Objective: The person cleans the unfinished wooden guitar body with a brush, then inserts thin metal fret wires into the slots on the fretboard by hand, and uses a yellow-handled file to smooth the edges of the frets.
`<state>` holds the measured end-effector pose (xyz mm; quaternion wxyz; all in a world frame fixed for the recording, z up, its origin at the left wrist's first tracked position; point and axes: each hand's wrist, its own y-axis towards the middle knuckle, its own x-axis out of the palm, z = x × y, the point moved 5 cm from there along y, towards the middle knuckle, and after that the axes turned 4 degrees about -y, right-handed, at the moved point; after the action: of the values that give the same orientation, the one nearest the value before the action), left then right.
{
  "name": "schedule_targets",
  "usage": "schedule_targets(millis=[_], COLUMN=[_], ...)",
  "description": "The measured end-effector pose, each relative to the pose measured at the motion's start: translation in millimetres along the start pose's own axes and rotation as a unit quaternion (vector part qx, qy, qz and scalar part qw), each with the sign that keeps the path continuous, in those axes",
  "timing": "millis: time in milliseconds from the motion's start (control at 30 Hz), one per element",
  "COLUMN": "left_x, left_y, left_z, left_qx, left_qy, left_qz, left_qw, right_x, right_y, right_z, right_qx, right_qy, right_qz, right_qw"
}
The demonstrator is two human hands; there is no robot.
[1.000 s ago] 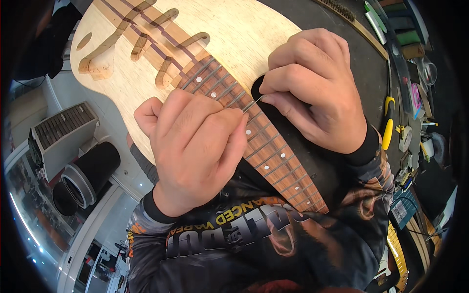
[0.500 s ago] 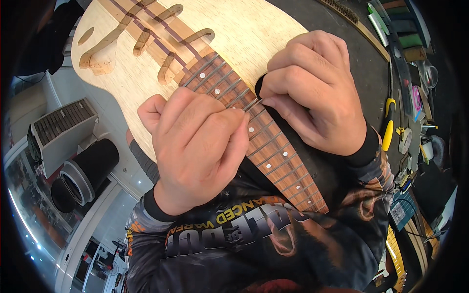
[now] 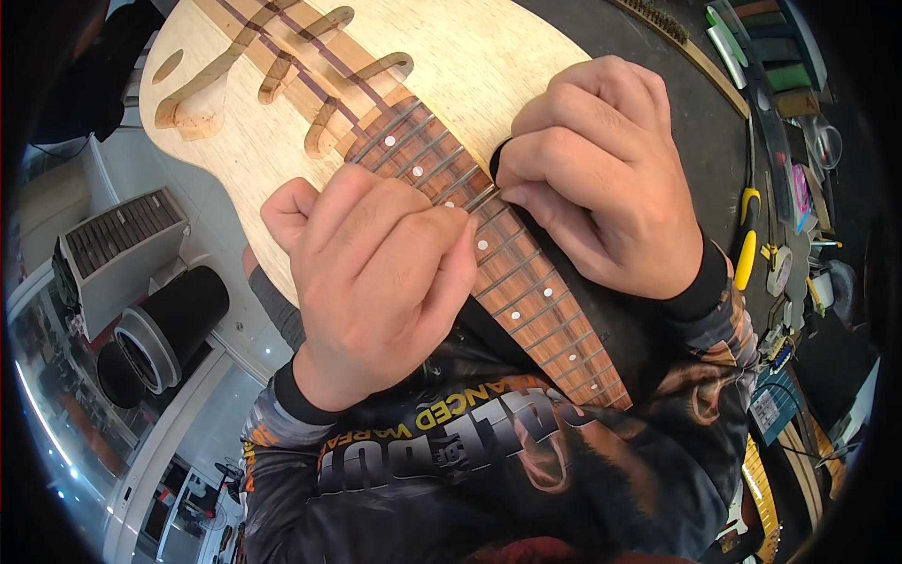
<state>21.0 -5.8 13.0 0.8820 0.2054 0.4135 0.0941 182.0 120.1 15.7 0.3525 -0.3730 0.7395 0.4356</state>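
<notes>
An unfinished guitar body (image 3: pixel 460 66) of pale bare wood lies at a slant, with routed cavities at its top left. Its brown fretboard (image 3: pixel 545 320), with white dot inlays and metal frets, runs down to the lower right. My left hand (image 3: pixel 376 273) is closed over the board's left edge, and its curled fingers meet one end of a thin shiny fret wire (image 3: pixel 482 200). At the board's right edge my right hand (image 3: pixel 601 179) pinches the wire's other end between thumb and finger. The fingertips hide both ends, and whether the wire sits in its slot cannot be made out.
A dark workbench (image 3: pixel 648 343) lies under the guitar. Along the right are a yellow-handled tool (image 3: pixel 748 240), a wooden-backed brush (image 3: pixel 691 47), tape and clutter. At the left, below bench height, stand a black cylinder (image 3: pixel 174 324) and a grey slatted box (image 3: pixel 117 244).
My left hand has shifted very slightly up and left. My right hand and the fret wire are almost where they were.
</notes>
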Motion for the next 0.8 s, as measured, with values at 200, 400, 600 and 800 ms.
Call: schedule_targets(millis=[200,400,600,800], left_x=[-1.6,-1.3,2.1,-1.9], left_y=[-2.3,1.4,-0.7,-1.2], left_z=[0.4,0.4,0.1,2.3], left_qx=[-0.003,-0.002,0.003,0.002], left_qy=[0.022,-0.034,0.021,0.013], left_qz=[0.023,-0.022,0.034,0.015], left_qw=[0.999,0.999,0.999,1.000], right_x=[-0.5,-5.0,2.0,-2.4], right_y=[-2.3,-4.1,-1.8,-2.3], right_z=[1.6,-0.5,1.9,3.4], right_qx=[-0.008,-0.010,-0.003,-0.017], right_qy=[-0.013,0.019,-0.017,0.002], right_qz=[0.040,-0.012,0.029,0.034], right_qw=[0.999,1.000,0.999,0.999])
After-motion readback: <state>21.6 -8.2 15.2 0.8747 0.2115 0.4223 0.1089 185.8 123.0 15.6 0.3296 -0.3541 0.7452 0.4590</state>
